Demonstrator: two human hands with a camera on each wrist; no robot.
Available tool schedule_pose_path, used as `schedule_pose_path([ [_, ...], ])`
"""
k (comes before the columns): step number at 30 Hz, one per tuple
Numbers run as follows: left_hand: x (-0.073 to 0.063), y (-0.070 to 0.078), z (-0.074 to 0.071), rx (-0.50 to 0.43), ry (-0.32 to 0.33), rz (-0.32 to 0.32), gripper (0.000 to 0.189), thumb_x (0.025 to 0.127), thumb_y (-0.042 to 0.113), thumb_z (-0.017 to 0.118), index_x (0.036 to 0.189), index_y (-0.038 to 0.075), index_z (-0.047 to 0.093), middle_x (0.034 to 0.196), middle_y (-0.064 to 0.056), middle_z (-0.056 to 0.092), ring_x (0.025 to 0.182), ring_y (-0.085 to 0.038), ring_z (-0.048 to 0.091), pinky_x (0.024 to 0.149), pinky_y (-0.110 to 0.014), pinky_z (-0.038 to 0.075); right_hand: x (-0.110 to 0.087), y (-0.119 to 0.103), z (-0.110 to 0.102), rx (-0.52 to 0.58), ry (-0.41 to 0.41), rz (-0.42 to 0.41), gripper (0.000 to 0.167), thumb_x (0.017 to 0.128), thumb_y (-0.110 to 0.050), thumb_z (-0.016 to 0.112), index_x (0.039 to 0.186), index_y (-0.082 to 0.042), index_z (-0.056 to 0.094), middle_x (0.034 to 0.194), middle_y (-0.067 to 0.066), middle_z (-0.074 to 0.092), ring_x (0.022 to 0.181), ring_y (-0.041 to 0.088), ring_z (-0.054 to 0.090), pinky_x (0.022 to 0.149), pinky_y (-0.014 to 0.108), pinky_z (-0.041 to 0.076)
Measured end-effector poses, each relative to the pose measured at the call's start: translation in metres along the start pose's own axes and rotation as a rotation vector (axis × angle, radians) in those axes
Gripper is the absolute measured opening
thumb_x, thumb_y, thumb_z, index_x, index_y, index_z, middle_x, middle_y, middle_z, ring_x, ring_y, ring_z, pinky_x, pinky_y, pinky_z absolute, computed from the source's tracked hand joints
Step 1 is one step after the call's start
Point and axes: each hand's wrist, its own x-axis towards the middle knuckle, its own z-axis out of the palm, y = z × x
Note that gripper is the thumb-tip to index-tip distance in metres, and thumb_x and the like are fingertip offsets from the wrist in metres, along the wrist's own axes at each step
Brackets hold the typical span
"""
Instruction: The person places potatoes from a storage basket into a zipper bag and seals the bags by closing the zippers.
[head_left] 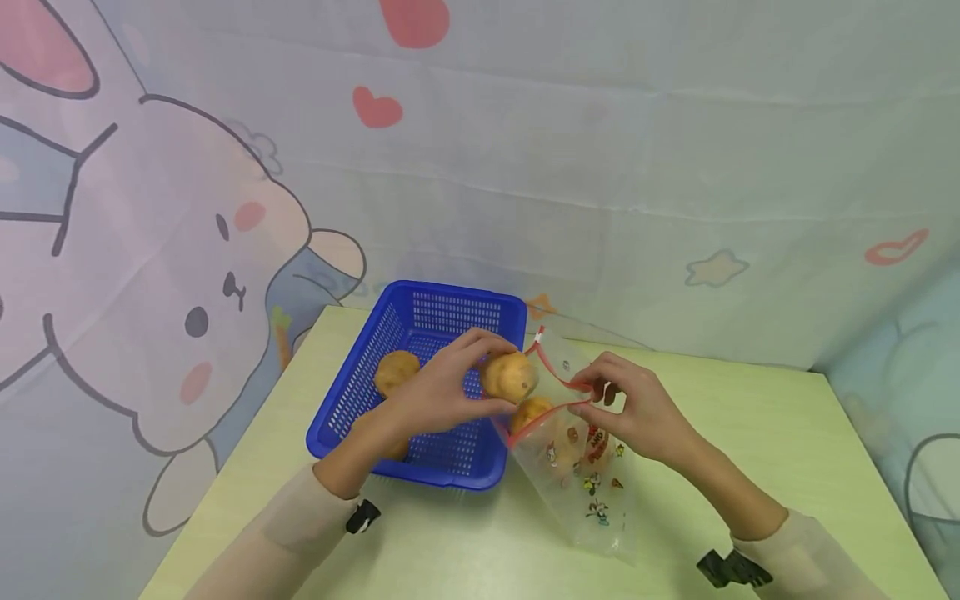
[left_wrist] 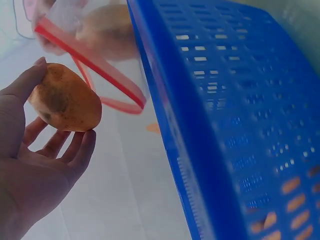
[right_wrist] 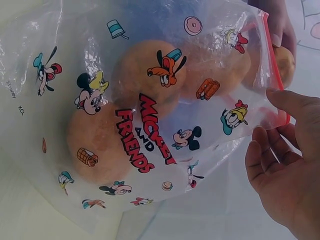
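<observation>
My left hand (head_left: pixel 438 392) grips a round tan potato (head_left: pixel 512 377) between thumb and fingers, over the basket's right side and at the mouth of a clear zip bag. In the left wrist view that potato (left_wrist: pixel 65 100) shows dark patches and sits just outside the red-edged opening. My right hand (head_left: pixel 637 408) pinches the bag's (head_left: pixel 600 521) red zip edge, and the mouth gapes towards the left hand. Several potatoes lie inside the bag, one (head_left: pixel 531 412) near its opening, another (right_wrist: pixel 100 150) behind the cartoon print in the right wrist view.
A blue perforated plastic basket (head_left: pixel 519 312) stands left of the bag. Potatoes lie in it, one (head_left: pixel 396 372) at its left side and another partly behind the left forearm. The pale green table (head_left: pixel 757 433) meets a cartoon-printed cloth (head_left: pixel 600 192) at the back.
</observation>
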Motion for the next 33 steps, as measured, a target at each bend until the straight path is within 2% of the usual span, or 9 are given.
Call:
schedule_pose_path([
  [5,0.006,0.001,0.011,-0.03,-0.029,0.017,0.064,0.089,0.032,0.089,0.144,0.018,0.061,0.142,0.003,0.055,0.124,-0.013,0.057,0.1,-0.04,0.056,0.0,0.0,0.001,-0.002,0.0,0.003,0.023,0.091,-0.012,0.086,0.11,-0.018,0.075,0.101,-0.001,0.069,0.083,0.01,0.061,0.069,0.03,0.057],
  [8,0.008,-0.003,0.017,-0.057,-0.054,0.001,0.065,0.09,0.033,0.088,0.146,0.019,0.059,0.139,0.003,0.056,0.121,-0.014,0.058,0.099,-0.044,0.057,0.0,0.0,0.002,-0.001,-0.001,-0.001,0.023,0.091,-0.012,0.086,0.11,-0.017,0.075,0.101,-0.004,0.069,0.083,0.01,0.062,0.069,0.033,0.058],
  [12,0.009,-0.007,0.022,-0.109,-0.075,-0.038,0.066,0.091,0.033,0.087,0.148,0.018,0.057,0.135,0.002,0.057,0.119,-0.019,0.06,0.097,-0.047,0.058,0.001,0.001,0.003,-0.002,-0.003,-0.014,0.023,0.091,-0.012,0.086,0.11,-0.017,0.075,0.101,-0.005,0.068,0.083,0.012,0.062,0.069,0.03,0.057],
  [17,0.012,-0.008,0.025,-0.194,-0.096,-0.091,0.067,0.093,0.029,0.086,0.15,0.013,0.055,0.136,0.0,0.057,0.125,-0.021,0.061,0.101,-0.041,0.058,0.002,0.001,0.003,-0.008,0.001,-0.027,0.024,0.09,-0.012,0.087,0.11,-0.017,0.075,0.101,-0.005,0.068,0.082,0.015,0.063,0.069,0.027,0.056],
  [22,0.015,-0.008,0.028,-0.249,-0.11,-0.117,0.068,0.095,0.027,0.083,0.152,0.009,0.051,0.138,-0.004,0.056,0.127,-0.023,0.062,0.101,-0.037,0.057,0.003,0.0,0.004,-0.007,0.0,-0.027,0.023,0.09,-0.011,0.087,0.11,-0.015,0.075,0.101,-0.004,0.069,0.082,0.011,0.062,0.069,0.03,0.057],
  [28,0.016,-0.01,0.03,-0.256,-0.115,-0.125,0.068,0.096,0.025,0.082,0.154,0.007,0.05,0.138,-0.006,0.055,0.127,-0.026,0.063,0.101,-0.037,0.057,0.004,-0.001,0.003,-0.003,0.003,-0.029,0.023,0.089,-0.01,0.087,0.11,-0.013,0.075,0.101,-0.001,0.069,0.083,0.01,0.062,0.068,0.034,0.059],
  [33,0.017,-0.007,0.029,-0.195,-0.091,-0.135,0.067,0.096,0.031,0.082,0.153,0.008,0.054,0.132,-0.008,0.053,0.122,-0.027,0.063,0.101,-0.041,0.058,0.004,-0.001,0.002,0.006,0.019,-0.019,0.024,0.089,-0.009,0.087,0.11,-0.011,0.075,0.1,0.001,0.069,0.083,0.01,0.063,0.068,0.037,0.06],
])
